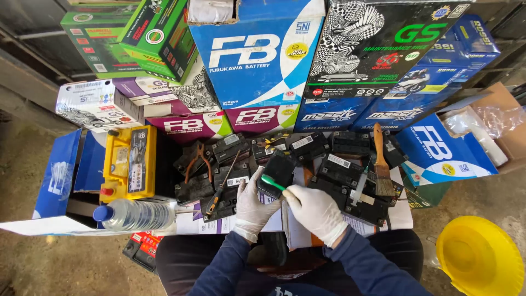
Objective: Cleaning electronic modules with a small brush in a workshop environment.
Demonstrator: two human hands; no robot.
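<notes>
A gloved left hand grips a small black battery while the right hand clasps a green toothbrush, mid-scrub; next, steady strokes across its top.

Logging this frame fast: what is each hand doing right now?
Left hand: closed on a small black battery.
Right hand: closed on a green toothbrush, held against it.

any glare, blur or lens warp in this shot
Head view: even, soft daylight, with only faint shadows under the black batteries. Slight sheen on the water bottle and glossy cartons. Wide-lens bowing bends the edges. Both gloved hands, left and right, and the green toothbrush look sharp.
</notes>
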